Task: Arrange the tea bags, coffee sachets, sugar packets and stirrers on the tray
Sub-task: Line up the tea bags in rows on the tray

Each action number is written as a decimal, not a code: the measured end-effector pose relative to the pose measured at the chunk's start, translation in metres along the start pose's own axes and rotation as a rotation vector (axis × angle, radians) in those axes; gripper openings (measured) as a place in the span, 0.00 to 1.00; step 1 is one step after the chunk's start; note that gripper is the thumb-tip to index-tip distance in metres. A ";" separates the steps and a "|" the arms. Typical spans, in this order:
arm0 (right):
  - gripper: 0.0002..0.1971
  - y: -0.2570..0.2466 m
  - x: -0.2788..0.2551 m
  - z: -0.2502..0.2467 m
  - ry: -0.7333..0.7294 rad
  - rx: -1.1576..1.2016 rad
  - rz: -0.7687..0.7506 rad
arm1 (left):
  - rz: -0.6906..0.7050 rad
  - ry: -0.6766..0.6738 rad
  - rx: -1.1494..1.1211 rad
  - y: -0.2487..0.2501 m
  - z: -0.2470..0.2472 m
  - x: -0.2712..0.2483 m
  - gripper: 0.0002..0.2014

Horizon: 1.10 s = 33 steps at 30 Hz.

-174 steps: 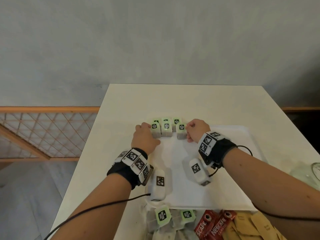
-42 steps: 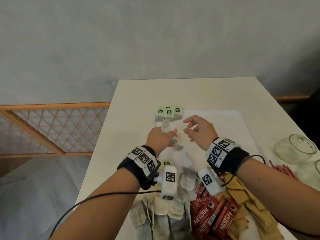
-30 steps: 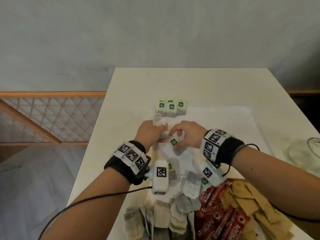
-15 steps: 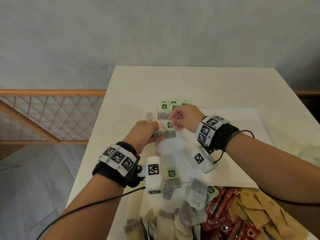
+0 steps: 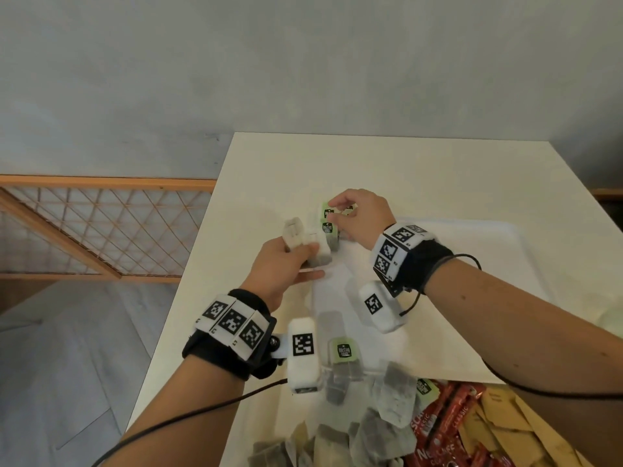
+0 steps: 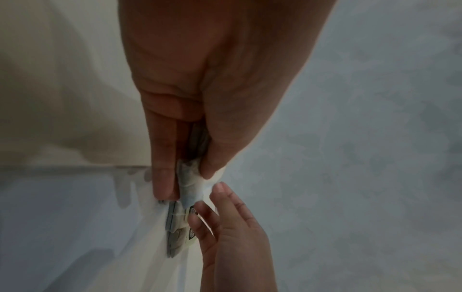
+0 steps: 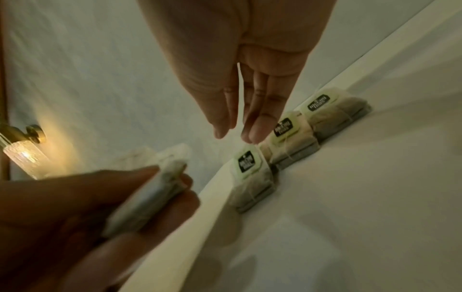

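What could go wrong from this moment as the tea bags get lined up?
The left hand grips several tea bags at once, so one may slip out over the table edge. The right hand has its fingertips right at the end of the row of tea bags along the tray rim; a nudge could push the row askew.

Head view: even, soft daylight, mild wide-angle bending toward the frame edges, faint shadows on the counter (image 5: 421, 170). Left wrist view: dim and grainy, palm in shade. Right wrist view: warm glow from a wall lamp (image 7: 23, 156) at left; the left hand (image 7: 82, 217) at lower left is motion-blurred.
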State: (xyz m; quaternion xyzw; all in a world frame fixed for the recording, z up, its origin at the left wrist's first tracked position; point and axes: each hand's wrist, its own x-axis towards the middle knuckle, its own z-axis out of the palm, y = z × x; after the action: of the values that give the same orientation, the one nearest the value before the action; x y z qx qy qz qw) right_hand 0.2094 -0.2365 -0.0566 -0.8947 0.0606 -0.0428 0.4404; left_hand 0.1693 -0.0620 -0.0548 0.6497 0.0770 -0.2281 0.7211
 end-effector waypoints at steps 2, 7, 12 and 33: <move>0.07 -0.005 -0.011 -0.008 0.015 0.012 -0.026 | 0.011 -0.010 -0.005 0.001 0.004 -0.004 0.11; 0.06 -0.013 -0.045 -0.023 -0.167 0.102 0.019 | 0.036 -0.037 0.012 0.003 0.019 -0.019 0.11; 0.07 -0.017 -0.071 -0.039 -0.142 0.145 0.010 | 0.071 -0.005 0.076 0.006 0.028 -0.036 0.10; 0.10 -0.025 -0.122 -0.051 -0.038 0.163 -0.033 | 0.351 0.137 0.632 0.021 0.057 -0.078 0.12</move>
State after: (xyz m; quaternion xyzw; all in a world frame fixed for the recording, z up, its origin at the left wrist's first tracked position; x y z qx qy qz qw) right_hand 0.0842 -0.2436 -0.0082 -0.8574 0.0338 -0.0379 0.5121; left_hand 0.0988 -0.0986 0.0038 0.8574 -0.0617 -0.0692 0.5062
